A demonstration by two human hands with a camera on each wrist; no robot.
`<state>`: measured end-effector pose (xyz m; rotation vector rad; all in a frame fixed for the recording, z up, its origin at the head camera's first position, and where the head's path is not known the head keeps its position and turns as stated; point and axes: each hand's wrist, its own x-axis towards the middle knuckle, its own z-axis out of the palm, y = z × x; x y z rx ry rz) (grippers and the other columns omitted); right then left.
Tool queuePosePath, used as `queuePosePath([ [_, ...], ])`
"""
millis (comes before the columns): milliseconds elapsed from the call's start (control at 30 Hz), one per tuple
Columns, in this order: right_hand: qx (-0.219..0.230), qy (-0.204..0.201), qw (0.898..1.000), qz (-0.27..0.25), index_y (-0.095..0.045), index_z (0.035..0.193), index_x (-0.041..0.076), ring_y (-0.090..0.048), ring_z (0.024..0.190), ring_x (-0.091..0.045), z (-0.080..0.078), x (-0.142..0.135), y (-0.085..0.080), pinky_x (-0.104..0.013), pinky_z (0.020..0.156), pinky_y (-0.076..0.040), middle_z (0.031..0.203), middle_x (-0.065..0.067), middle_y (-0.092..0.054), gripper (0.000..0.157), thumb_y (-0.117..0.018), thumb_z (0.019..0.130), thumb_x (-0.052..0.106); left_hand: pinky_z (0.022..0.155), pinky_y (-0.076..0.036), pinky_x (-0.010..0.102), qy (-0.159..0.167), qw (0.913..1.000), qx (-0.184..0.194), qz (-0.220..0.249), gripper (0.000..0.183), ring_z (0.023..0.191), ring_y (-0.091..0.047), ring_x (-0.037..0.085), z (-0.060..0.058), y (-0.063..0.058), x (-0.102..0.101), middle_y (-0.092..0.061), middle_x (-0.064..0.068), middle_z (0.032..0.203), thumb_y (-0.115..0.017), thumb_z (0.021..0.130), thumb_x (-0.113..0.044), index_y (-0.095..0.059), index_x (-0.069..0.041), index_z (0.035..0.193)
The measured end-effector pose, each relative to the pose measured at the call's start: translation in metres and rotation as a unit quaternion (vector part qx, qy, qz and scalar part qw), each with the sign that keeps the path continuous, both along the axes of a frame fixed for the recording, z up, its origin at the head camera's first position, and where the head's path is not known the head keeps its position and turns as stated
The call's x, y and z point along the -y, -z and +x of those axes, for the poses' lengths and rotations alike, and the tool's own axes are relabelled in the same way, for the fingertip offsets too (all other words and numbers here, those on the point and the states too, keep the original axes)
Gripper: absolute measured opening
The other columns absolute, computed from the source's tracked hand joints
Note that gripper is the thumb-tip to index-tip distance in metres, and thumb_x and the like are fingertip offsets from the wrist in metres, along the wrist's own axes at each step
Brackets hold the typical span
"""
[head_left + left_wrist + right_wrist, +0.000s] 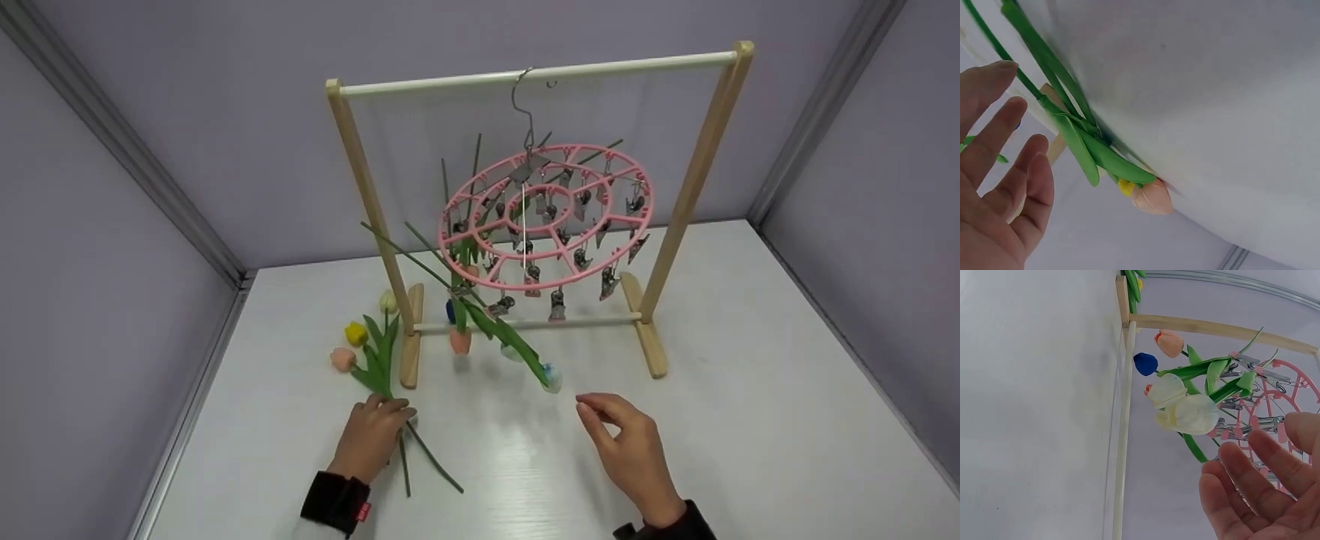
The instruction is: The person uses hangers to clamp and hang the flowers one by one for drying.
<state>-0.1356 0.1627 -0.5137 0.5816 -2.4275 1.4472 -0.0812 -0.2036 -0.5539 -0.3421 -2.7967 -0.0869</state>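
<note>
My left hand (373, 435) reaches over the stems of artificial tulips lying on the table. A pink tulip (343, 359), a yellow tulip (356, 334) and a white tulip (388, 301) make up this bunch. In the left wrist view its fingers bend loosely beside a green stem (1030, 84). My right hand (630, 450) is raised, empty, thumb and forefinger tips close together. Ahead of it, a pale blue-white tulip (552, 377) hangs head down from the round pink clip hanger (517, 287). A peach tulip (460, 342) and a blue tulip (1145, 364) also hang there.
The hanger's metal hook (516, 97) goes over the white bar (450, 79) of a wooden stand. Its right post (694, 187) and feet (654, 349) stand on the white table (750, 420). Several metal clips (556, 306) dangle without flowers. Pale walls enclose the table.
</note>
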Motion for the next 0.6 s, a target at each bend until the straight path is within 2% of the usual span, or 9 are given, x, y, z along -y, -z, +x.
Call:
queuePosePath([
  [100,0.003,0.000,1.000,-0.002,-0.075,0.102,0.012,-0.067,0.087,-0.009,0.001,-0.001,0.002,-0.037,0.077,-0.056,0.098,0.008,-0.071,0.011,-0.068,0.096,0.018,0.072,-0.048,0.045,0.015,0.9993,-0.002,-0.033,0.027,0.093,-0.061,0.027,-0.002,0.003,0.000,-0.072,0.002,0.098,-0.079,0.078,0.007,-0.078,-0.015,0.093],
  [400,0.011,-0.005,1.000,-0.007,-0.075,0.103,0.013,-0.067,0.089,-0.009,0.004,-0.003,0.001,-0.034,0.079,-0.056,0.100,0.008,-0.071,0.011,-0.067,0.097,0.019,0.076,-0.046,0.044,0.064,0.9946,-0.019,-0.080,0.020,0.086,-0.060,0.023,-0.006,0.004,-0.003,-0.071,-0.001,0.082,-0.082,0.076,0.002,-0.078,-0.017,0.080],
  [500,0.012,-0.004,1.000,-0.009,-0.075,0.103,0.013,-0.067,0.090,-0.009,0.005,-0.004,0.000,-0.033,0.079,-0.056,0.100,0.008,-0.071,0.011,-0.068,0.096,0.019,0.077,-0.047,0.044,0.083,0.9934,-0.043,-0.067,0.021,0.086,-0.061,0.023,-0.006,-0.001,-0.003,-0.071,-0.001,0.082,-0.082,0.075,0.002,-0.079,-0.018,0.082],
  [600,0.008,-0.004,1.000,-0.010,-0.075,0.103,0.013,-0.067,0.089,-0.009,0.006,-0.005,0.000,-0.032,0.078,-0.056,0.100,0.008,-0.071,0.011,-0.067,0.096,0.018,0.078,-0.047,0.043,0.099,0.9913,-0.084,-0.022,0.023,0.085,-0.061,0.021,-0.005,-0.009,-0.004,-0.072,-0.001,0.084,-0.083,0.073,0.003,-0.079,-0.017,0.084],
])
